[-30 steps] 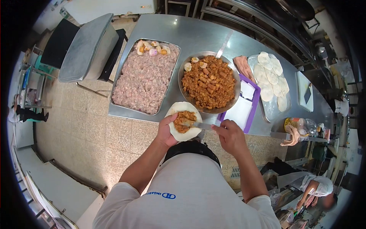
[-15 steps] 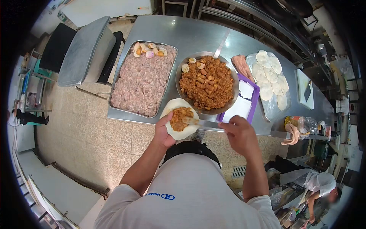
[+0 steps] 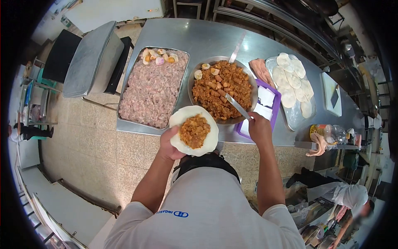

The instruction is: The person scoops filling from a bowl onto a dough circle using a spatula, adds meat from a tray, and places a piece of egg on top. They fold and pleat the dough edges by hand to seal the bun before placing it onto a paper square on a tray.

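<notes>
My left hand (image 3: 167, 146) cups a round white dough wrapper (image 3: 209, 137) with a mound of brown filling (image 3: 194, 131) on it, held just off the near edge of the steel table (image 3: 215, 37). My right hand (image 3: 259, 128) grips a metal spatula (image 3: 237, 106) whose blade reaches into the round metal bowl (image 3: 191, 81) of brown minced filling (image 3: 224, 91). A few pale egg pieces (image 3: 205, 70) lie on that filling's far side.
A rectangular tray of pink minced meat (image 3: 153, 89) sits left of the bowl. To its right are a purple tray (image 3: 271, 108) with white papers, a tray of flat dough rounds (image 3: 292, 85), and a bottle (image 3: 327, 133). Another person (image 3: 346, 197) stands lower right.
My right hand lifted the spatula off the wrapper and moved it up into the bowl of brown filling. My left hand shifted the filled wrapper slightly left and toward me.
</notes>
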Action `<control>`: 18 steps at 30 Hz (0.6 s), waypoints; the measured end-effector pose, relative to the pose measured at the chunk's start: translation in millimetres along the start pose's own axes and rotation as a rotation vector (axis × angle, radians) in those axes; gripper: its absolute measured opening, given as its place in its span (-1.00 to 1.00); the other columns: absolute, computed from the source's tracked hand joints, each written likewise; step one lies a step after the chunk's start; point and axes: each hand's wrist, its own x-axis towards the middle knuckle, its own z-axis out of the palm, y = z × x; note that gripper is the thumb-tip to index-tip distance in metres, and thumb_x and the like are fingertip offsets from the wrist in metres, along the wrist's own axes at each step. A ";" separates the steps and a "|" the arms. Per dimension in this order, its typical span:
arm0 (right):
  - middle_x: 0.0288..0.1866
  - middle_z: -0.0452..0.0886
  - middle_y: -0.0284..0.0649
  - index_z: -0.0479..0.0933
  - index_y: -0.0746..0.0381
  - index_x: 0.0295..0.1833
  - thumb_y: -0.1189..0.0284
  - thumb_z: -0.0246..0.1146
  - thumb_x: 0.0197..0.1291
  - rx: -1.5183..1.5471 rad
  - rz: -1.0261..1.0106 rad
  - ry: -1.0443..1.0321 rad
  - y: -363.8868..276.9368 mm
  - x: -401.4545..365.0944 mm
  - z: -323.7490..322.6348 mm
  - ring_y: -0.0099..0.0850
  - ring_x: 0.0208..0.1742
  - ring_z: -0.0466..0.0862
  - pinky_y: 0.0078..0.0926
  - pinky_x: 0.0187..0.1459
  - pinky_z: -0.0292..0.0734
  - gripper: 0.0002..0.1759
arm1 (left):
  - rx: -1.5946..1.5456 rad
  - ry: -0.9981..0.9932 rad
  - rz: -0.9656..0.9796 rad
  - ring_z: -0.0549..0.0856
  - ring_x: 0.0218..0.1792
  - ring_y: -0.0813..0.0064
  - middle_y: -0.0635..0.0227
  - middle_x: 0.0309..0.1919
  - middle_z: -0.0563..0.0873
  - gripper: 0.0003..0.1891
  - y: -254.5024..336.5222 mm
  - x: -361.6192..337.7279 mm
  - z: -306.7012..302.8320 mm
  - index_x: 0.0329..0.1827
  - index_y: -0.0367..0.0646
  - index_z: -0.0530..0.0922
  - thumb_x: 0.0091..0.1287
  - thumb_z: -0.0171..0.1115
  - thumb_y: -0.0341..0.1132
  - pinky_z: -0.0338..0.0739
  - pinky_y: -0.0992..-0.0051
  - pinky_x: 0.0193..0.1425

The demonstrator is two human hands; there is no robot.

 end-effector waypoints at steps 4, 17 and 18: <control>-0.13 0.75 0.13 0.70 0.24 -0.01 0.49 0.25 0.28 0.049 0.006 -0.025 -5.9 6.9 11.0 0.11 -0.09 0.75 -0.01 -0.03 0.65 -0.78 | 0.045 -0.021 -0.034 0.44 0.50 -0.04 -0.04 0.49 0.42 -0.05 -2.1 0.0 -4.1 0.62 -0.24 0.17 0.28 0.40 0.05 0.34 -0.08 0.56; -0.24 0.74 0.15 0.68 0.27 -0.09 0.47 0.24 0.28 0.089 -0.056 -0.029 -9.8 11.3 16.3 0.16 -0.14 0.74 0.06 -0.09 0.63 -0.83 | 0.060 0.040 0.035 0.52 0.44 0.00 0.00 0.45 0.48 -0.18 -0.3 -0.2 -2.3 0.58 -0.24 0.24 0.36 0.35 -0.02 0.40 -0.07 0.52; -0.25 0.74 0.15 0.68 0.27 -0.08 0.48 0.24 0.28 0.147 -0.100 0.020 -13.1 14.9 22.7 0.16 -0.15 0.74 0.07 -0.11 0.63 -0.83 | 0.047 0.043 0.032 0.52 0.44 0.00 0.00 0.44 0.48 -0.19 -1.4 -0.4 -3.4 0.58 -0.24 0.24 0.37 0.34 -0.04 0.41 -0.07 0.52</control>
